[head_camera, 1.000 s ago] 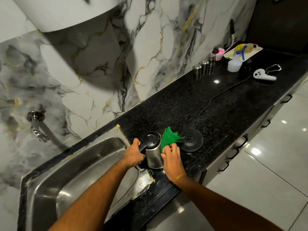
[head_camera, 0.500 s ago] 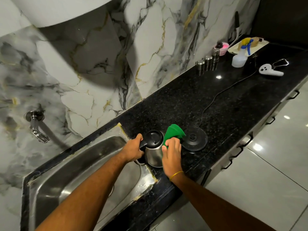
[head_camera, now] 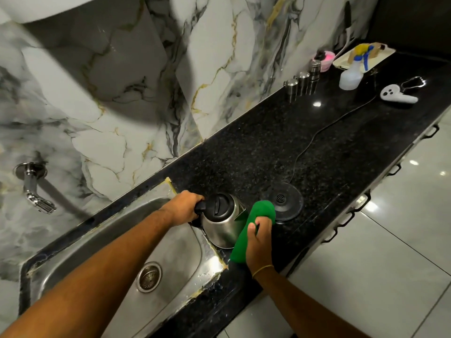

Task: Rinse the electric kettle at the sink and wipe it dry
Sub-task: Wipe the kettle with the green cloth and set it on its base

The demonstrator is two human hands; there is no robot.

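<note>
Gripping the electric kettle (head_camera: 223,222) upright at the sink's (head_camera: 117,242) right rim by its black handle with our left hand (head_camera: 184,207), we pressed the green cloth (head_camera: 252,231), clutched in our right hand (head_camera: 260,242), against its right flank.

Around the kettle (head_camera: 223,222), at the sink's (head_camera: 102,242) right rim, room is tight: the left hand (head_camera: 184,207) closes its handle side, the green cloth (head_camera: 249,232) and right hand (head_camera: 259,242) its right flank, and the round base (head_camera: 283,203) sits just beyond. Behind the kettle the table (head_camera: 244,154) lies bare up to the wall, crossed only by the cord (head_camera: 314,140).
</note>
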